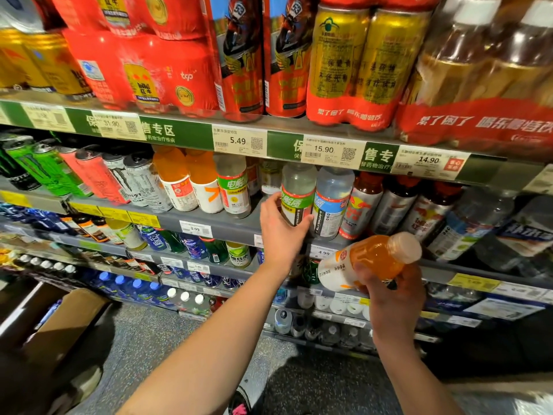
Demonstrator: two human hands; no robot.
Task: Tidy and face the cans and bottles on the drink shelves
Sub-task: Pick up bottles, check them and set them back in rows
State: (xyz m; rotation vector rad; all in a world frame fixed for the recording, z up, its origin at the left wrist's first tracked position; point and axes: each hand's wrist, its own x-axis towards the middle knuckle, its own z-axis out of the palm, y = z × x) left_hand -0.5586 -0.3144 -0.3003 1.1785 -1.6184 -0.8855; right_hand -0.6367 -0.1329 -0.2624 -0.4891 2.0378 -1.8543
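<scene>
Grey speckled floor (167, 348) beneath packed drink shelves (209, 226), cardboard box (68, 319) left.

Glossy shrink-wrap film (167, 70) sheathed cans above the matt grey metal shelf (227, 226) — beneath it, clear plastic bottles (332, 202) wore smooth, shiny printed labels.

A shop's drinks aisle: tiered shelves (209, 226) packed with cans (140, 181) and bottles (332, 202), price tags (239, 141) reading 5.49, 15.90 and 14.90 along the edges, and a cardboard box (68, 322) on the floor at left.
</scene>
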